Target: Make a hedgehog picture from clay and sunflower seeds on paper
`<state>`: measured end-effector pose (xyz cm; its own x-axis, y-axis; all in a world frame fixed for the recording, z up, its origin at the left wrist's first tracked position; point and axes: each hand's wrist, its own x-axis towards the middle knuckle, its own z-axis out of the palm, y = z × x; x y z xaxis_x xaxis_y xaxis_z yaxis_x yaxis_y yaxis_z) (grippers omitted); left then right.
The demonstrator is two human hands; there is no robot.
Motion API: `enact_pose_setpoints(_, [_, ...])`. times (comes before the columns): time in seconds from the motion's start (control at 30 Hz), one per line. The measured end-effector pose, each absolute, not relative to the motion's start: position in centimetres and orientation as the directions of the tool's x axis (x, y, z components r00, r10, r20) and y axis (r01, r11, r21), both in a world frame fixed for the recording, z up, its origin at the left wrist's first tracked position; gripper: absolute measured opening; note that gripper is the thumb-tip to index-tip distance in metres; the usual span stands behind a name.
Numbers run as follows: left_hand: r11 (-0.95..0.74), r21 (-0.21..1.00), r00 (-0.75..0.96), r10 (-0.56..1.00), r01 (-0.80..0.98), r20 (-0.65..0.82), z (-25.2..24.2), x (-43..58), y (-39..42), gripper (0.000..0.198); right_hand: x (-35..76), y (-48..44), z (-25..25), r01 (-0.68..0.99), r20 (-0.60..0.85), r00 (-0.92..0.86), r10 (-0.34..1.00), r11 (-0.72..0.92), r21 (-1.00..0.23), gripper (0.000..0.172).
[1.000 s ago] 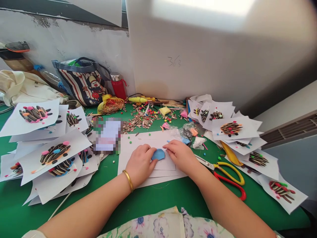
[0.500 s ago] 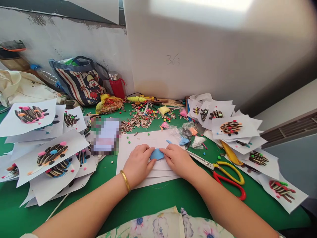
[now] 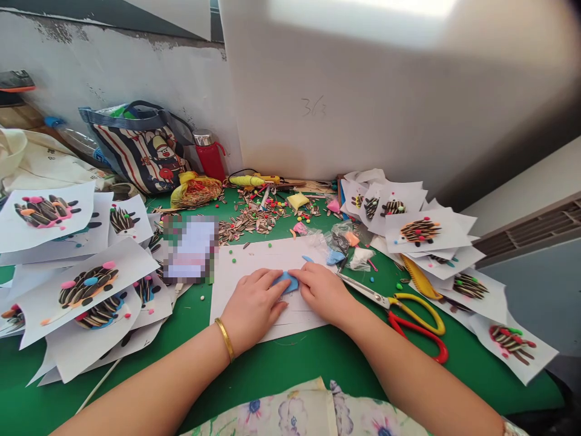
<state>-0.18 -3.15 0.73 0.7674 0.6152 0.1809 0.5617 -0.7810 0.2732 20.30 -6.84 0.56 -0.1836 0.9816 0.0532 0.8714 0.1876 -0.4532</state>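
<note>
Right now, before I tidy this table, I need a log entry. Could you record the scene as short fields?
Left hand: fingers over blue clay-like piece
Right hand: fingertips at that piece's edge
Under hands: white paper
Beside right forearm: scissors, red and yellow handles
Beyond paper: scattered striped seeds
Back left: striped bag, red bottle
Left stack: sheets with seed designs
Right stack: similar sheets

The bare left forearm (image 3: 154, 387) and right forearm (image 3: 422, 375) slant in toward each other. From where I stand, the left hand (image 3: 254, 303) is palm down, thumb (image 3: 276, 311) apart; the right hand (image 3: 324, 293) faces it, fingertips nearly meeting.
</note>
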Motion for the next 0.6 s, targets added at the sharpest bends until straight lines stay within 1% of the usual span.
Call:
enact_pose_setpoints(0.17, [-0.779, 0.256, 0.766, 0.619, 0.572, 0.174, 0.76, -0.18, -3.27, 0.038, 20.20, -6.75, 0.50, 0.877, 0.065, -0.178, 0.982, 0.188, -0.442, 0.042])
enact_pose_setpoints(0.33, [-0.776, 0.244, 0.762, 0.625, 0.582, 0.171, 0.84, -0.12, -3.35, 0.038, 19.62, -6.63, 0.53, 0.907, 0.024, -0.205, 0.978, 0.199, -0.370, 0.045])
enact_pose_setpoints(0.4, [-0.776, 0.238, 0.762, 0.625, 0.584, 0.168, 0.88, -0.09, -3.35, 0.040, 19.50, -6.60, 0.56, 0.911, 0.019, -0.207, 0.978, 0.199, -0.362, 0.047])
enact_pose_setpoints(0.6, [-0.787, 0.198, 0.769, 0.615, 0.585, 0.172, 0.75, -0.20, -3.39, 0.043, 20.38, -6.67, 0.64, 0.875, 0.072, -0.146, 0.987, 0.163, -0.455, 0.045])
